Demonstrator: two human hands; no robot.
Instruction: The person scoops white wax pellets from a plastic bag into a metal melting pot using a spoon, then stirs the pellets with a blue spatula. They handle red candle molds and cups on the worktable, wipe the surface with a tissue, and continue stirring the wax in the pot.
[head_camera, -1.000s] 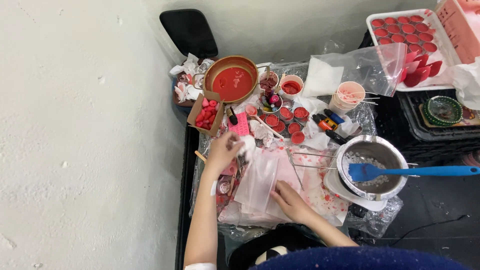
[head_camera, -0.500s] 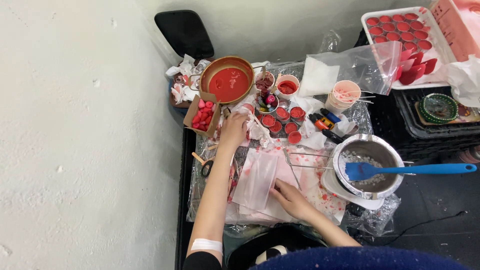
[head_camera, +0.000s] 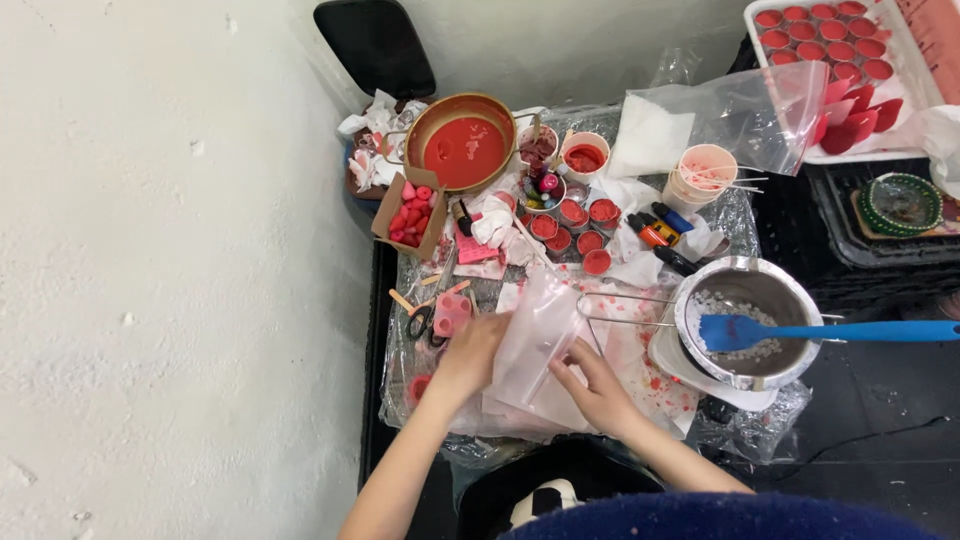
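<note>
Both hands meet at a small clear plastic bag (head_camera: 540, 340) held over the paint-stained work surface. My left hand (head_camera: 468, 352) grips the bag's left edge, just below a small pink cup (head_camera: 451, 313) and a pair of scissors (head_camera: 427, 318). My right hand (head_camera: 592, 385) holds the bag's lower right side. Beyond the bag sit several small cups of red wax (head_camera: 575, 228).
A metal pot (head_camera: 745, 320) with white pellets and a blue spatula (head_camera: 830, 331) stands at right. Farther off are a copper pan of red liquid (head_camera: 463, 150), a cardboard box of red pieces (head_camera: 410, 212), a white cup with sticks (head_camera: 704, 175), and a tray of red moulds (head_camera: 835, 50).
My left hand pulled back from the far cups near the box to the bag's left edge. My right hand stayed on the bag, which now stands more upright.
</note>
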